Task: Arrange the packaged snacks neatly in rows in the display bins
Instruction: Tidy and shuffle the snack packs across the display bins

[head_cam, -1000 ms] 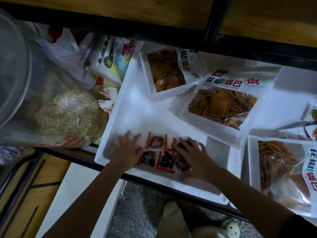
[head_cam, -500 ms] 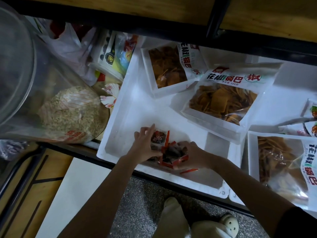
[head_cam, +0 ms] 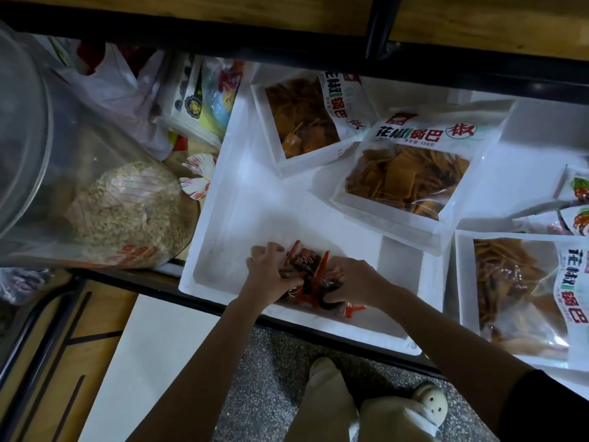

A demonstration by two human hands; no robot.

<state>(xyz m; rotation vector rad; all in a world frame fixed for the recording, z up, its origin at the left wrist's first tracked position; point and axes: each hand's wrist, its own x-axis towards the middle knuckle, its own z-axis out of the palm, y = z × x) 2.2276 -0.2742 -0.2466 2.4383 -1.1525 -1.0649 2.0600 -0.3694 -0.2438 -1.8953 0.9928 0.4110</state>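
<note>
L hand (head_cam: 271, 272) & R hand (head_cam: 357, 282), fingers curled, grip a crinkly bunch of small red-edged, clear-film snack packets (head_cam: 306, 266) btwn them, low in the matte white rectangular bin (head_cam: 242, 186) near its front wall. Flat glossy chip bags (head_cam: 411, 173) lie twd the back.

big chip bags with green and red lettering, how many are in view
3. The first bag is at the back of the white bin, the second bag just right of it, the third bag in the neighbouring bin at far right. Others may be hidden underneath.
</note>
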